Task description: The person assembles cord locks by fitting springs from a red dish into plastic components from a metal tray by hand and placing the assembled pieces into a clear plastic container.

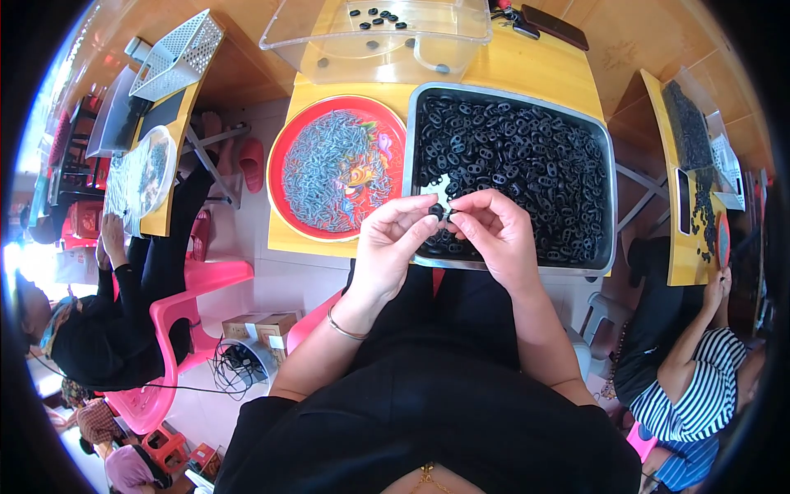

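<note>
My left hand [390,245] pinches a small black oval piece [436,212] between thumb and forefinger. Right beside it, my right hand [499,237] is closed in a pinch on another small dark bit [450,215], mostly covered by the fingertips. Both hands meet above the near left corner of a metal tray [611,206], which is heaped with black two-holed oval pieces [510,156]. Left of the tray, a round red plate [280,169] with a painted flower pattern carries many thin silvery pieces [325,165] that look like small springs.
Behind the plate stands a clear plastic bin [370,58] with several black pieces inside. A dark phone-like case [555,26] and keys [522,23] lie at the table's far right. People work at side tables left and right. A box [262,328] sits on the floor.
</note>
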A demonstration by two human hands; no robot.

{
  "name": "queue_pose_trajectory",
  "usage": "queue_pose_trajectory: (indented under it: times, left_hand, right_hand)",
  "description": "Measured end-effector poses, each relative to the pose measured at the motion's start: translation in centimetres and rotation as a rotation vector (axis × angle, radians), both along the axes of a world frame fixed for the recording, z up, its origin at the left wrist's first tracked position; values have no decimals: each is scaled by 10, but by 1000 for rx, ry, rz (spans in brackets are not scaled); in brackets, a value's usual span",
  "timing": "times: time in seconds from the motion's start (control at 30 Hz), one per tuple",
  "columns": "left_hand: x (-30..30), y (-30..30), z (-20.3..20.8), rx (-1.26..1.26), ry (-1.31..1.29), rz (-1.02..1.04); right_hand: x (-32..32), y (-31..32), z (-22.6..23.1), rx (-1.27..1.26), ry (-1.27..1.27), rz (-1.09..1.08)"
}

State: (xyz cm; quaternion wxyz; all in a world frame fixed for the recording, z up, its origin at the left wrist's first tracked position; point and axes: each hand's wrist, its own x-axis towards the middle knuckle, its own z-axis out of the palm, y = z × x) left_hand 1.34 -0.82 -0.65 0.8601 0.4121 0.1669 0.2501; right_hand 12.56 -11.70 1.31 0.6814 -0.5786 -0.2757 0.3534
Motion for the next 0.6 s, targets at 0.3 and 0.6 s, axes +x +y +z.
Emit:
queue_pose_trajectory:
  times: [0.3,0.6]
  left_hand:
    - [-6,6,6,237,73,-59]
    - [-7,4,14,339,86,-54]
  right_hand:
    - [-4,-1,7,-22,-18,-18]
    - [-8,-1,8,-12,0,-20]
